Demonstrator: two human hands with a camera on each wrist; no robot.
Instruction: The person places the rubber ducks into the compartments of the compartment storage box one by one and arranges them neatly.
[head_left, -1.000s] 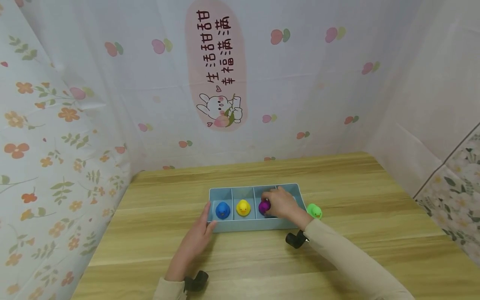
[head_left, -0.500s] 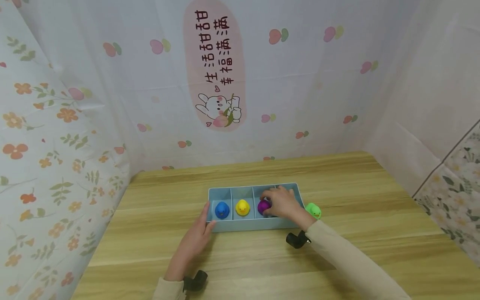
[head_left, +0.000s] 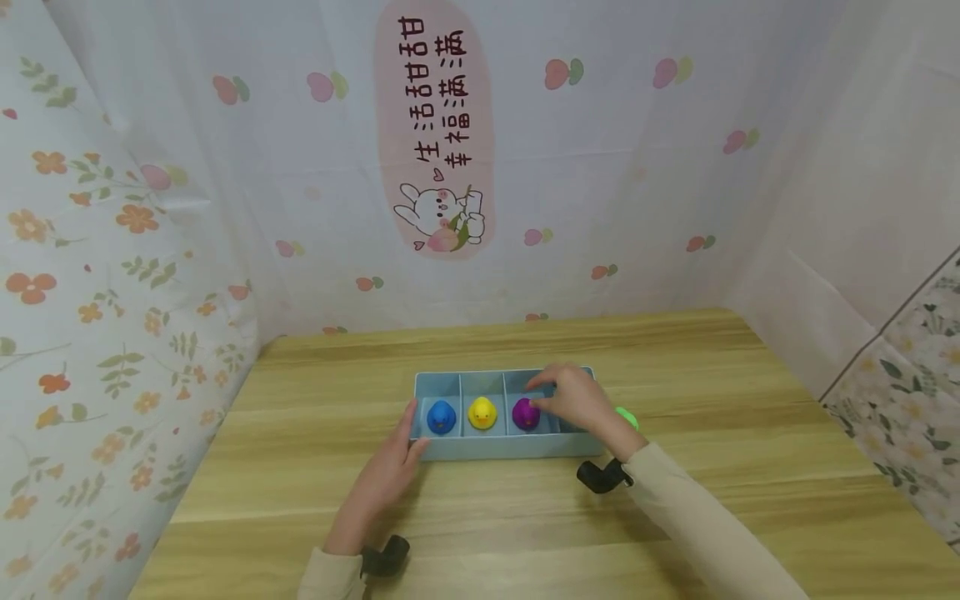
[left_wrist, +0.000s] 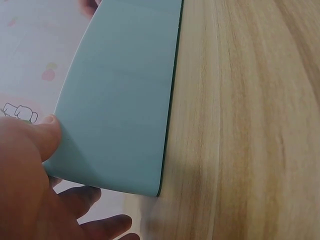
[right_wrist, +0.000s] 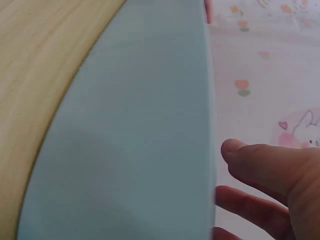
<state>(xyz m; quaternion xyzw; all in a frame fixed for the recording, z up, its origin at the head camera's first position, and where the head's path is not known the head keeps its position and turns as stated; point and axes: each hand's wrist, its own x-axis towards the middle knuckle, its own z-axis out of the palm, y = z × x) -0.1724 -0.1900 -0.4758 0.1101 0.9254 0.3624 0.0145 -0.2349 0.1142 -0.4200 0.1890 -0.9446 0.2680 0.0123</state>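
Note:
A light blue divided box [head_left: 495,448] stands on the table, its compartments in a row. From the left they hold a blue rubber duck [head_left: 441,420], a yellow rubber duck [head_left: 482,414] and a purple rubber duck [head_left: 525,415]. My left hand [head_left: 388,468] holds the box's near left corner; in the left wrist view its thumb [left_wrist: 49,135] lies at the rim. Over the right part of the box, my right hand [head_left: 583,402] has thumb and index finger spread beside the purple duck. Whether the thumb touches the duck, I cannot tell. The hand partly covers the rightmost compartment.
A green rubber duck [head_left: 627,417] sits on the wooden table [head_left: 495,525] right of the box, mostly hidden behind my right wrist. Printed cloth [head_left: 600,167] hangs behind the table and at both sides. A black camera mount is on each wrist.
My right hand has let go of the purple duck, its index finger lifting away and the hand shifting slightly right. The duck stays in the third compartment. The left hand keeps its hold.

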